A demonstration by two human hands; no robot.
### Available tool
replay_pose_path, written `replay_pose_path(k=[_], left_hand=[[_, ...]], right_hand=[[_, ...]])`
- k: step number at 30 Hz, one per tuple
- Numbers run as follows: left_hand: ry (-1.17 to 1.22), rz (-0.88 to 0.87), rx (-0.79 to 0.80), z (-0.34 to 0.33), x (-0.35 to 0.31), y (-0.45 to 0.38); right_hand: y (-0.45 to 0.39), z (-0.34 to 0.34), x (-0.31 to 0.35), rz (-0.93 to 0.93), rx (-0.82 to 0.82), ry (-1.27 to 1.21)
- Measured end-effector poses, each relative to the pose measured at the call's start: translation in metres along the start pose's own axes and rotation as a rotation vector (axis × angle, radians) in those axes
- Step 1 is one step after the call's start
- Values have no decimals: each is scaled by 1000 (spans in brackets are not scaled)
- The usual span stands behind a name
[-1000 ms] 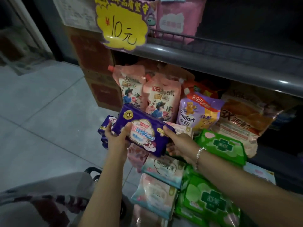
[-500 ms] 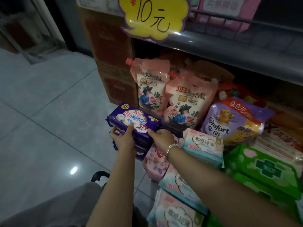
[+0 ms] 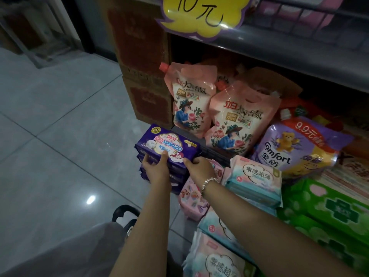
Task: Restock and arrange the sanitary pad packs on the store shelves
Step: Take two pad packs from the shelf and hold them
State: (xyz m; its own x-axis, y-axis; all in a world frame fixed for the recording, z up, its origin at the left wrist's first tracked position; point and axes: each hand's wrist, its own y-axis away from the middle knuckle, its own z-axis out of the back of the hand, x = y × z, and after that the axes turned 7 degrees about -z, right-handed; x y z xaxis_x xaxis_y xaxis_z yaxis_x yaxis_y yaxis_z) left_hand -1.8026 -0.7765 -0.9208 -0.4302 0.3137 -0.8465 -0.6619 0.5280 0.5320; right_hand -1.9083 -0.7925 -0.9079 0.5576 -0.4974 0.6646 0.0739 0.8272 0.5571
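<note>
Purple plastic sanitary pad pack has come down from mid-air onto the matching purple stack, left of the pink detergent pouches. Left hand and right hand still pinch its near edge; placement nearly done.

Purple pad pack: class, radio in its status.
Both hands, left and right, grip the purple pack. It sits atop the purple stack. Nothing in the way.

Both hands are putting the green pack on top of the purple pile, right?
Not quite: the head view shows the left hand and right hand holding a purple pack, not a green one, on top of the purple pile.
</note>
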Motion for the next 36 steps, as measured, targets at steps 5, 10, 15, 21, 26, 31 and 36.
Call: replay_pose_path(k=[5,10,15,21,26,31,36], left_hand=[[-78,23,-2,0,3,-1],[-98,13,-11,2,8,2],[-145,-24,-39,1,4,9],[-333,-292,-43,-4,-12,43],[-430,-645,137,-12,-38,96],[-524,-941,368,-26,-68,166],[-547,-1104,571,-61,-99,240]], right_hand=[[1,-4,1,-60,-24,-43],[1,-8,-4,-88,-30,-60],[6,-6,-3,-89,-34,-76],[24,12,0,-14,-144,-56],[67,57,0,255,-314,-75],[118,127,-7,500,-524,1],[157,210,-14,650,-750,104]])
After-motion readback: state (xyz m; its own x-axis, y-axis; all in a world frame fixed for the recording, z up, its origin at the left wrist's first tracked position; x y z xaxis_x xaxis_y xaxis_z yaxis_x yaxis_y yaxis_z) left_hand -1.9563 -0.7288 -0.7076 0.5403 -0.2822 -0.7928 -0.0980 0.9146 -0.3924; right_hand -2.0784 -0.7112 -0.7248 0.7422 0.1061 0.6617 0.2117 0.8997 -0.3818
